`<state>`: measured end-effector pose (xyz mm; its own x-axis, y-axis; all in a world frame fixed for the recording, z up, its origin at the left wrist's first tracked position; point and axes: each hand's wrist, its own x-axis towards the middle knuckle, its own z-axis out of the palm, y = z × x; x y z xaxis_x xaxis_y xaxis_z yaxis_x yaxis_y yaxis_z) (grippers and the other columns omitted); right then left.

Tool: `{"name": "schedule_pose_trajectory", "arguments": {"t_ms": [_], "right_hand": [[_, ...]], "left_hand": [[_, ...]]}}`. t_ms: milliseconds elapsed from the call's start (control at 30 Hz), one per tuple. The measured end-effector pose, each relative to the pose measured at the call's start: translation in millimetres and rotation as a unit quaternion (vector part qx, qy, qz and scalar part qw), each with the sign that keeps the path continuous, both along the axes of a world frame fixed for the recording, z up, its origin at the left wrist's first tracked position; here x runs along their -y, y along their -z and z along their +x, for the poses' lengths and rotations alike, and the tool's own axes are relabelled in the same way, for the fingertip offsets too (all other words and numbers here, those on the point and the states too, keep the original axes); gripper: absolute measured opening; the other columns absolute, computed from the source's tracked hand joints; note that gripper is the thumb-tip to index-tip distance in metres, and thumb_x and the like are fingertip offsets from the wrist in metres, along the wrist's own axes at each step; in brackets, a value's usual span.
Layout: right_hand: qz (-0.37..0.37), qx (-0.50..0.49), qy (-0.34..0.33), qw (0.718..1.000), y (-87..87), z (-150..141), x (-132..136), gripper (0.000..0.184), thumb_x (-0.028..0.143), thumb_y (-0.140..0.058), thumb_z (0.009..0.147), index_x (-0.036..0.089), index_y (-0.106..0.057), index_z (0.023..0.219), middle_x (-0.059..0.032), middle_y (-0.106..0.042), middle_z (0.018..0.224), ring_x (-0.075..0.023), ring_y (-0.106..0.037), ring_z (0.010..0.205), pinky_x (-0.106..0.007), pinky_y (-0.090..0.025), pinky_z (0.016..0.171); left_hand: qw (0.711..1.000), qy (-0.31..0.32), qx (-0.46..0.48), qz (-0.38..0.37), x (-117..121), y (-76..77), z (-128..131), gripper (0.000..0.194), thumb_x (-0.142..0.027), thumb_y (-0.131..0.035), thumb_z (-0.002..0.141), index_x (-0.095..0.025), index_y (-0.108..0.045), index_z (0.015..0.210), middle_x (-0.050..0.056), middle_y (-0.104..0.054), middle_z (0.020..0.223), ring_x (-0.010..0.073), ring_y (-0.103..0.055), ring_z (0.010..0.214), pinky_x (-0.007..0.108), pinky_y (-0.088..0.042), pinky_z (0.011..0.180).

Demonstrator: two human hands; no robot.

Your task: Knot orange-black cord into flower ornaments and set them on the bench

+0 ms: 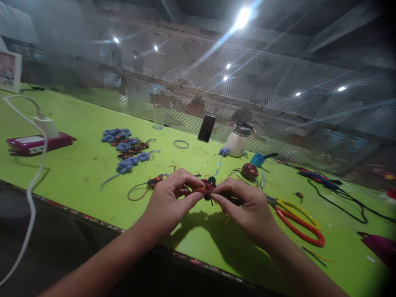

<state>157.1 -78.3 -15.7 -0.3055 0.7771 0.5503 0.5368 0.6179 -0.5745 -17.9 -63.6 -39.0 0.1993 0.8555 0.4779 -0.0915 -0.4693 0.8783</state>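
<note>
1. We have a small dark red-and-black yarn piece (211, 181) in the grip, raised in front of us between both sets of fingertips.
2. Our left hand (173, 199) pinches its near-left side, thumb against forefinger; our right hand (249, 206) meets it from the other side, thumb and forefinger nearly closed. We cannot tell whether a thin tool or only yarn lies between those right fingertips.
3. We judge the step in hand to be close finger work on this piece, perhaps handling a strand or loop.
4. The next move seems to call for a firm left pinch and a small, careful right-hand pull, since slack could tangle.
5. Beyond the grip to the right sits a multicoloured yarn ball (250, 170); scissors (298, 220) lie just right of our right hand; blue and dark yarn flowers (125, 164) lie farther left.
</note>
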Motion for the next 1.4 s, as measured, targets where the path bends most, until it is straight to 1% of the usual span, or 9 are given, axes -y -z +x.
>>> {"name": "schedule_pose_trajectory", "arguments": {"t_ms": [167, 333, 467, 600, 767, 900, 1167, 1267, 1400], "right_hand": [[0.059, 0.027, 0.006, 0.998, 6.0, 0.6, -1.0, 0.005, 0.016, -0.059, 0.078, 0.015, -0.064, 0.081, -0.0030, -0.061, 0.072, -0.0124, -0.056, 0.066, -0.026, -0.044, 0.060], [0.084, 0.033, 0.019, 0.996, 8.0, 1.4, -2.6, 0.008, 0.015, -0.056, 0.080, 0.016, -0.063, 0.083, -0.0026, -0.059, 0.072, -0.0127, -0.054, 0.066, -0.027, -0.042, 0.059], [0.072, 0.044, 0.030, 0.996, 6.3, 2.0, -2.8, 0.008, 0.017, -0.055, 0.081, 0.017, -0.063, 0.082, -0.0029, -0.059, 0.071, -0.0131, -0.053, 0.065, -0.027, -0.041, 0.059], [0.028, 0.057, 0.046, 0.997, 5.5, 3.2, -3.9, 0.007, 0.019, -0.057, 0.079, 0.017, -0.063, 0.080, -0.0047, -0.062, 0.073, -0.0148, -0.055, 0.067, -0.028, -0.042, 0.061], [-0.022, 0.051, 0.040, 0.998, 6.2, 4.1, -6.6, 0.006, 0.016, -0.058, 0.078, 0.018, -0.064, 0.076, -0.0039, -0.064, 0.072, -0.0146, -0.057, 0.067, -0.027, -0.043, 0.063], [-0.060, 0.056, 0.033, 0.996, 7.7, 2.5, -8.6, 0.006, 0.017, -0.060, 0.076, 0.017, -0.065, 0.073, -0.0032, -0.064, 0.069, -0.0136, -0.056, 0.064, -0.027, -0.042, 0.060], [-0.089, 0.031, 0.039, 0.995, 12.8, 1.9, -12.2, 0.007, 0.020, -0.061, 0.075, 0.017, -0.066, 0.070, -0.0037, -0.064, 0.065, -0.0133, -0.055, 0.059, -0.026, -0.040, 0.055], [-0.110, 0.028, 0.030, 0.993, 14.5, 0.5, -12.1, 0.008, 0.021, -0.061, 0.075, 0.016, -0.066, 0.070, -0.0043, -0.064, 0.065, -0.0134, -0.055, 0.059, -0.026, -0.040, 0.055], [-0.133, 0.024, 0.028, 0.990, 13.5, -3.4, -9.3, 0.009, 0.020, -0.059, 0.075, 0.014, -0.066, 0.073, -0.0046, -0.064, 0.067, -0.0133, -0.055, 0.061, -0.025, -0.042, 0.057]], "left_hand": [[0.998, -0.015, -0.061, 0.025, -2.6, 5.5, 1.0, 0.010, -0.022, -0.060, 0.076, -0.016, -0.062, 0.083, 0.004, -0.057, 0.083, 0.0147, -0.055, 0.077, 0.027, -0.046, 0.068], [0.995, 0.004, -0.088, -0.048, -3.8, 8.4, -0.2, 0.029, -0.020, -0.061, 0.073, -0.018, -0.056, 0.101, 0.000, -0.055, 0.075, 0.0121, -0.052, 0.067, 0.024, -0.043, 0.061], [0.983, -0.014, -0.166, -0.080, -4.2, 4.8, -9.3, 0.016, -0.031, -0.058, 0.074, -0.015, -0.058, 0.076, -0.002, -0.048, 0.060, 0.0102, -0.043, 0.055, 0.021, -0.034, 0.050], [0.971, 0.041, -0.204, -0.121, -3.5, -8.3, -25.7, 0.028, -0.040, -0.056, 0.075, -0.015, -0.060, 0.063, -0.003, -0.043, 0.053, 0.0094, -0.037, 0.049, 0.021, -0.026, 0.045], [0.978, 0.077, -0.094, -0.168, -8.8, -18.4, -34.2, 0.027, -0.042, -0.055, 0.077, -0.017, -0.064, 0.072, -0.004, -0.038, 0.049, 0.0077, -0.030, 0.044, 0.021, -0.020, 0.043], [0.972, 0.076, 0.059, -0.216, -20.5, -16.2, -26.0, 0.015, -0.027, -0.061, 0.072, -0.013, -0.064, 0.068, 0.002, -0.053, 0.065, 0.0083, -0.043, 0.056, 0.018, -0.032, 0.048], [0.884, 0.090, 0.317, -0.331, -35.9, -21.7, -20.6, 0.015, -0.012, -0.058, 0.067, -0.013, -0.049, 0.055, 0.003, -0.056, 0.065, 0.0050, -0.043, 0.050, 0.014, -0.028, 0.037], [0.926, 0.061, 0.257, -0.269, -34.2, -16.9, -15.6, 0.013, -0.020, -0.059, 0.072, -0.013, -0.053, 0.063, 0.001, -0.054, 0.063, 0.0058, -0.044, 0.051, 0.015, -0.031, 0.042], [0.989, -0.015, 0.019, -0.146, -25.9, -8.0, -7.7, 0.026, -0.033, -0.052, 0.079, -0.013, -0.056, 0.064, 0.000, -0.051, 0.057, 0.0077, -0.041, 0.049, 0.020, -0.031, 0.047]]}}
